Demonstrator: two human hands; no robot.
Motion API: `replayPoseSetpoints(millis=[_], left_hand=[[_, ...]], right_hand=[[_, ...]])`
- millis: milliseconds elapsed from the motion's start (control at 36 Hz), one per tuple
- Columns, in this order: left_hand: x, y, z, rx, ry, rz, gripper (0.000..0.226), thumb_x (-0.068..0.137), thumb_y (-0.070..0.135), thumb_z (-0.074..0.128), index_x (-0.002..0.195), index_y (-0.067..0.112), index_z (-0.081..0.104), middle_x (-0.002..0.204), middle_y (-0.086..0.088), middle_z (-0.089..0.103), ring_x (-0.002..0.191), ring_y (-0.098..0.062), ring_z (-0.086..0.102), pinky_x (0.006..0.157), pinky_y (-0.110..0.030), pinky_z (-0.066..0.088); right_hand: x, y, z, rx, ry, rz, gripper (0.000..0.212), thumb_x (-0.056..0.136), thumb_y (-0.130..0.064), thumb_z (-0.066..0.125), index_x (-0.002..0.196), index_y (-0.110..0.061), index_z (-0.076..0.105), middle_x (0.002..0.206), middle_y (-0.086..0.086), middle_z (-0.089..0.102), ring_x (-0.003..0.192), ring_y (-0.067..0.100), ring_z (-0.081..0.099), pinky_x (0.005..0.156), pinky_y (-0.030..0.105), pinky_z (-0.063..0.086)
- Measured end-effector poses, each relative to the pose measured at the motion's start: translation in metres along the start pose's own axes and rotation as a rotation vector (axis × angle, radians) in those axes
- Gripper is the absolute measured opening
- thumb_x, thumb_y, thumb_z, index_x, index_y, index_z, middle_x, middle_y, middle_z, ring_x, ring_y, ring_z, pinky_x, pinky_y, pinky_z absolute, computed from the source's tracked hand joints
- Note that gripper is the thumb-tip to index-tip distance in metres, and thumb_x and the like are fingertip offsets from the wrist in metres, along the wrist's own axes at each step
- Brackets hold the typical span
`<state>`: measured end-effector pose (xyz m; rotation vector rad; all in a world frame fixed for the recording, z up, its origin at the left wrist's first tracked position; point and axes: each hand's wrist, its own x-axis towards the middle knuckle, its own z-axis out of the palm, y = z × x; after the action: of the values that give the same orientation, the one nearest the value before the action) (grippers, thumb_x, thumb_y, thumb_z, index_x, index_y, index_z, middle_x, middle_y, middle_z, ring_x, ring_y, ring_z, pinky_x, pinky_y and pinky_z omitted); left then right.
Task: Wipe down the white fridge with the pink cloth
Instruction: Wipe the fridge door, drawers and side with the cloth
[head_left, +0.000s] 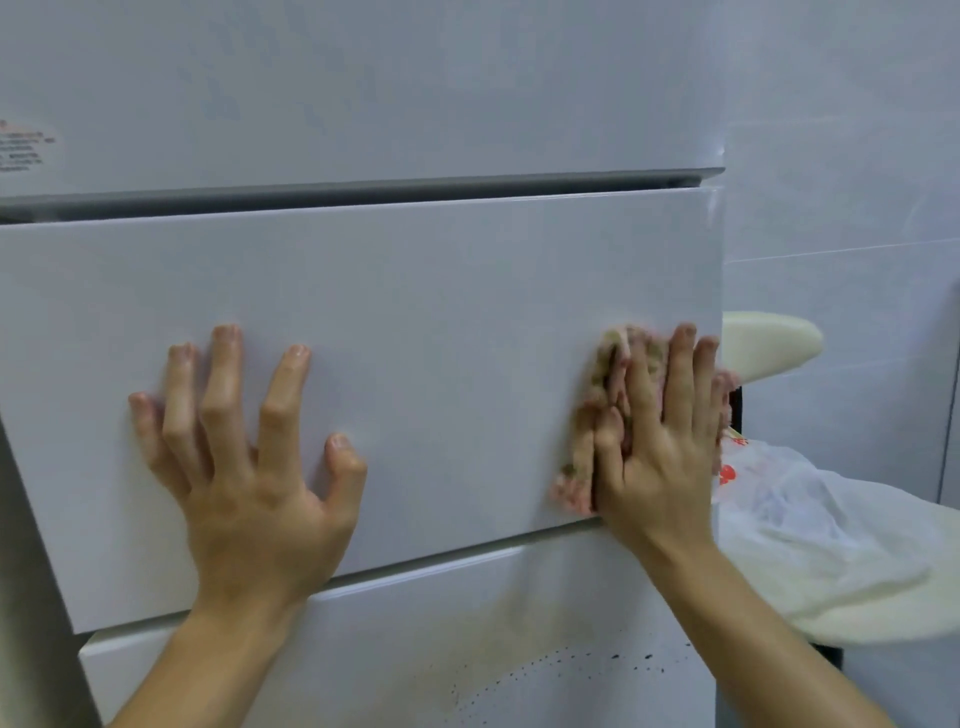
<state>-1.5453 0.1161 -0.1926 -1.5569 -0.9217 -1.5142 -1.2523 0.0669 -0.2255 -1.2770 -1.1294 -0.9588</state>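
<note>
Your right hand (660, 452) presses the pink cloth (574, 480) flat on the white fridge (441, 338), fingers (680, 374) straight and spread, pinning rather than gripping. The cloth's long side runs up and down at the drawer front's right edge, so the bare panel lies leftward, toward your left hand (249, 467), splayed flat and holding nothing. It's a glossy, slick face. Dark specks mark the lower drawer (519, 675). To the right are a plastic bag (789, 519) and a tiled wall (841, 156).

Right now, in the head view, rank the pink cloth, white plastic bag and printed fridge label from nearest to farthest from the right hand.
1. pink cloth, pressed flat under the right hand.
2. white plastic bag, just to its right.
3. printed label, far upper left on the fridge.
</note>
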Motion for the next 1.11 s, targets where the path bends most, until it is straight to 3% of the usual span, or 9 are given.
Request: replayPoseSetpoints(millis=[111, 250, 333, 417, 583, 694, 806, 917, 1111], left_hand=[[0.000, 0.001, 0.000, -0.003, 0.007, -0.004, 0.058, 0.095, 0.031, 0.054, 0.149, 0.011, 0.052, 0.161, -0.025, 0.037, 0.152, -0.046, 0.026, 0.125, -0.068, 0.014], [-0.001, 0.000, 0.001, 0.003, 0.007, -0.006, 0.058, 0.095, 0.031, 0.054, 0.149, 0.011, 0.052, 0.162, -0.026, 0.037, 0.152, -0.048, 0.028, 0.126, -0.066, 0.013], [-0.001, 0.000, 0.002, -0.005, 0.013, -0.001, 0.057, 0.096, 0.033, 0.053, 0.149, 0.011, 0.052, 0.161, -0.025, 0.038, 0.152, -0.048, 0.027, 0.125, -0.067, 0.015], [-0.001, 0.000, 0.003, -0.013, 0.012, -0.012, 0.057, 0.098, 0.035, 0.049, 0.149, 0.011, 0.052, 0.161, -0.025, 0.038, 0.153, -0.045, 0.025, 0.122, -0.070, 0.018], [-0.001, 0.000, 0.004, -0.008, 0.006, -0.026, 0.058, 0.099, 0.038, 0.045, 0.150, 0.012, 0.051, 0.163, -0.023, 0.036, 0.154, -0.045, 0.024, 0.120, -0.072, 0.019], [-0.003, -0.001, 0.005, 0.011, 0.009, -0.017, 0.058, 0.098, 0.036, 0.047, 0.150, 0.010, 0.051, 0.163, -0.025, 0.036, 0.153, -0.048, 0.027, 0.121, -0.072, 0.018], [-0.002, 0.000, 0.004, 0.038, 0.020, -0.010, 0.058, 0.098, 0.034, 0.048, 0.151, 0.009, 0.050, 0.162, -0.026, 0.037, 0.152, -0.049, 0.028, 0.124, -0.069, 0.016], [-0.002, 0.001, 0.005, 0.045, 0.015, -0.007, 0.059, 0.097, 0.034, 0.049, 0.151, 0.009, 0.049, 0.161, -0.026, 0.037, 0.152, -0.049, 0.028, 0.125, -0.068, 0.015], [-0.003, 0.000, 0.005, 0.036, 0.010, -0.012, 0.058, 0.098, 0.035, 0.047, 0.151, 0.011, 0.049, 0.162, -0.025, 0.037, 0.152, -0.048, 0.027, 0.122, -0.070, 0.017]], right_hand=[[0.076, -0.011, -0.001, 0.025, 0.068, 0.149, 0.061, 0.106, -0.036, 0.035, 0.163, -0.017, 0.033, 0.172, 0.021, 0.016, 0.160, 0.042, 0.009, 0.129, 0.058, 0.011], [0.132, -0.017, -0.007, 0.151, 0.081, 0.290, 0.065, 0.105, -0.046, 0.027, 0.167, -0.030, 0.020, 0.176, 0.008, 0.007, 0.161, 0.032, 0.012, 0.129, 0.041, 0.015], [0.121, -0.011, -0.007, 0.158, 0.107, 0.331, 0.066, 0.105, -0.048, 0.029, 0.167, -0.029, 0.018, 0.171, 0.004, 0.026, 0.153, 0.025, 0.032, 0.116, 0.034, 0.028], [0.091, -0.001, -0.006, 0.199, 0.110, 0.434, 0.069, 0.105, -0.046, 0.033, 0.168, -0.021, 0.018, 0.149, 0.013, 0.048, 0.133, 0.033, 0.051, 0.104, 0.042, 0.041], [-0.009, 0.018, -0.013, 0.182, -0.009, 0.551, 0.052, 0.109, -0.038, 0.038, 0.153, -0.012, 0.030, 0.129, 0.018, 0.054, 0.113, 0.045, 0.057, 0.084, 0.047, 0.047], [-0.016, 0.015, -0.014, 0.223, 0.005, 0.642, 0.046, 0.102, -0.048, 0.030, 0.126, -0.011, 0.040, 0.110, 0.012, 0.055, 0.098, 0.041, 0.058, 0.077, 0.039, 0.038], [0.034, 0.006, -0.014, 0.234, 0.076, 0.655, 0.051, 0.098, -0.038, 0.032, 0.132, -0.003, 0.046, 0.118, 0.025, 0.062, 0.103, 0.046, 0.058, 0.075, 0.036, 0.027], [0.123, -0.004, -0.011, 0.213, 0.103, 0.604, 0.043, 0.109, -0.037, 0.036, 0.143, -0.011, 0.046, 0.132, 0.014, 0.062, 0.117, 0.039, 0.058, 0.080, 0.040, 0.031], [0.126, -0.001, -0.009, 0.184, 0.147, 0.576, 0.040, 0.109, -0.038, 0.035, 0.129, -0.006, 0.049, 0.118, 0.016, 0.067, 0.107, 0.040, 0.059, 0.074, 0.036, 0.024]])
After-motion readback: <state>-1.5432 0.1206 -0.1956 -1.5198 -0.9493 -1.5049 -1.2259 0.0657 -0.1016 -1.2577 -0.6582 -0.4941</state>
